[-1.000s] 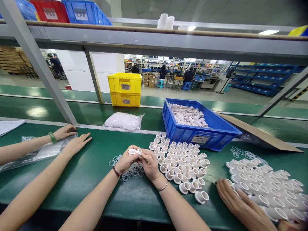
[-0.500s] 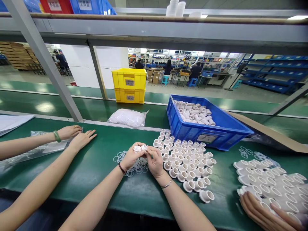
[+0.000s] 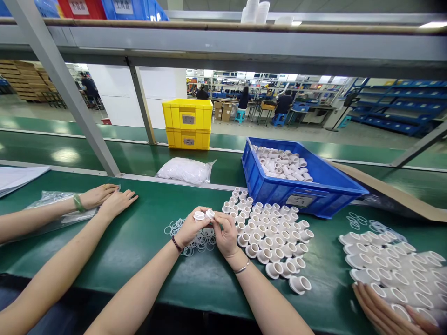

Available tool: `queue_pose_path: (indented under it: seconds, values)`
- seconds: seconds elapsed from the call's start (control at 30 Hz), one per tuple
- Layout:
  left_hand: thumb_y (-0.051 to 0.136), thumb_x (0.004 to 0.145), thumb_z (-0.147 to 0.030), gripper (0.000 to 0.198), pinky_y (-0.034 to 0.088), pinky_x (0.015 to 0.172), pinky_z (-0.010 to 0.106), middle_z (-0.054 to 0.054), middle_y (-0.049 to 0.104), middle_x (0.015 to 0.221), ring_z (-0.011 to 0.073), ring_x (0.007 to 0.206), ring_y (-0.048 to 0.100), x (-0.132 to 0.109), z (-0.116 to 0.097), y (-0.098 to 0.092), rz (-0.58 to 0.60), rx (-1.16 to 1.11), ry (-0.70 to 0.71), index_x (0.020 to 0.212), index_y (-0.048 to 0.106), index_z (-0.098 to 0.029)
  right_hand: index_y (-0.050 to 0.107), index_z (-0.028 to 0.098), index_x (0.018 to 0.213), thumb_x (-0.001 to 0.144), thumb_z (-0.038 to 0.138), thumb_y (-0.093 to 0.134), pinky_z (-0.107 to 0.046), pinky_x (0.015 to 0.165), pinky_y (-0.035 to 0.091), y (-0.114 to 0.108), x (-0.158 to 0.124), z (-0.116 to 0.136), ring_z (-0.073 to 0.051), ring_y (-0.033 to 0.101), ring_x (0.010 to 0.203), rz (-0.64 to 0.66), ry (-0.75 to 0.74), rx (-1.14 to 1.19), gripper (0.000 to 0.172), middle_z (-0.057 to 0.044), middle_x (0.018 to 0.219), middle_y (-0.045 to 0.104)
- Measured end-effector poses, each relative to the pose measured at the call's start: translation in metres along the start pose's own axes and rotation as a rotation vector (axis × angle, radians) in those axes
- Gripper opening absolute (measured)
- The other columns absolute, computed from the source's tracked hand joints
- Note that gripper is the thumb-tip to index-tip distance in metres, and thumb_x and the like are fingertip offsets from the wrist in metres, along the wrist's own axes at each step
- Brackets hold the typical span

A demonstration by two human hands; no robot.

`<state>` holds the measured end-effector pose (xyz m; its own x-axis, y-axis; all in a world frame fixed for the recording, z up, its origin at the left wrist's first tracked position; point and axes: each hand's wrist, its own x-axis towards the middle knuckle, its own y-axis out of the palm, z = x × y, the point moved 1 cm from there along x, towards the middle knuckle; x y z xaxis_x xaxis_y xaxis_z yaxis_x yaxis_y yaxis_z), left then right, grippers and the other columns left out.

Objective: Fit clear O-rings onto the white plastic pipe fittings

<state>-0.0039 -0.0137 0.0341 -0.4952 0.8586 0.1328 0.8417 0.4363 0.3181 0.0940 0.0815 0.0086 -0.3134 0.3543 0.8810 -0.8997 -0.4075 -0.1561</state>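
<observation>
Close together over the green worktop, my left hand (image 3: 187, 231) and my right hand (image 3: 226, 236) are both closed. One white flanged plastic sleeve (image 3: 199, 216) is gripped in my left hand. A second white sleeve (image 3: 210, 213), slightly tilted, sits between the fingertips of my right hand, right beside the first. Whether a ring is on either sleeve cannot be made out. Beneath my hands lies a loose pile of thin, clear rings (image 3: 200, 243), partly covered by them. To the right, many white flanged sleeves (image 3: 266, 243) stand in rows on the worktop.
Behind the rows sits a blue bin (image 3: 256, 181) of loose sleeves. A plastic bag (image 3: 185, 170) and stacked yellow crates (image 3: 188, 122) stand farther back. At left, a co-worker's hands (image 3: 117, 203) touch a clear bag; at right, another person's hand (image 3: 377, 309) rests by more sleeves.
My hands hold almost the same pose, the right sleeve tilting slightly. The left co-worker's arms and clear bag shifted a little; the right-hand person's hand moved slightly right and down.
</observation>
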Motion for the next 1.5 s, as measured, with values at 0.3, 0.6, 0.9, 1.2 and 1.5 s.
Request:
queue_pose_path:
  seconds: [0.3, 0.6, 0.9, 1.2, 1.5]
  values:
    - [0.072, 0.070, -0.033, 0.039, 0.050, 0.072, 0.026, 0.006, 0.059, 0.096, 0.0159, 0.084, 0.057, 0.000, 0.001, 0.001, -0.022, -0.013, -0.018, 0.100, 0.056, -0.015, 0.059, 0.022, 0.102, 0.086, 0.011, 0.054, -0.039, 0.079, 0.055, 0.000, 0.000, 0.000, -0.019, 0.061, 0.093, -0.019, 0.003, -0.016, 0.020, -0.007, 0.096, 0.061]
    - [0.073, 0.069, -0.034, 0.040, 0.049, 0.070, 0.027, 0.006, 0.059, 0.092, 0.0150, 0.078, 0.055, -0.001, -0.002, 0.001, -0.017, 0.012, -0.007, 0.100, 0.056, -0.014, 0.059, 0.023, 0.102, 0.085, 0.010, 0.054, -0.038, 0.078, 0.055, -0.001, -0.001, 0.001, -0.018, 0.061, 0.091, -0.023, -0.004, -0.011, 0.021, -0.006, 0.095, 0.062]
    - [0.072, 0.071, -0.031, 0.039, 0.042, 0.067, 0.021, 0.005, 0.060, 0.094, 0.0122, 0.078, 0.054, 0.002, 0.003, -0.002, -0.070, 0.045, 0.035, 0.102, 0.056, -0.015, 0.057, 0.032, 0.109, 0.089, 0.019, 0.050, -0.042, 0.073, 0.053, -0.005, -0.001, -0.002, -0.024, 0.061, 0.091, 0.013, 0.025, -0.060, 0.024, -0.009, 0.092, 0.062]
    - [0.071, 0.073, -0.033, 0.042, 0.046, 0.062, 0.023, 0.004, 0.064, 0.092, 0.0149, 0.075, 0.061, 0.002, -0.003, -0.002, -0.136, -0.206, -0.068, 0.102, 0.044, -0.021, 0.058, 0.028, 0.103, 0.083, 0.024, 0.060, -0.043, 0.076, 0.051, -0.002, 0.002, 0.006, -0.026, 0.058, 0.091, 0.147, 0.016, -0.111, 0.020, -0.007, 0.092, 0.060]
    - [0.074, 0.068, -0.040, 0.041, 0.041, 0.051, 0.017, -0.003, 0.055, 0.075, 0.0071, 0.058, 0.051, 0.004, 0.001, 0.001, -0.221, -0.175, -0.081, 0.088, 0.045, -0.019, 0.052, 0.023, 0.106, 0.080, 0.018, 0.062, -0.039, 0.078, 0.048, 0.001, 0.002, 0.009, -0.020, 0.056, 0.088, 0.137, -0.102, -0.161, 0.028, -0.006, 0.096, 0.059]
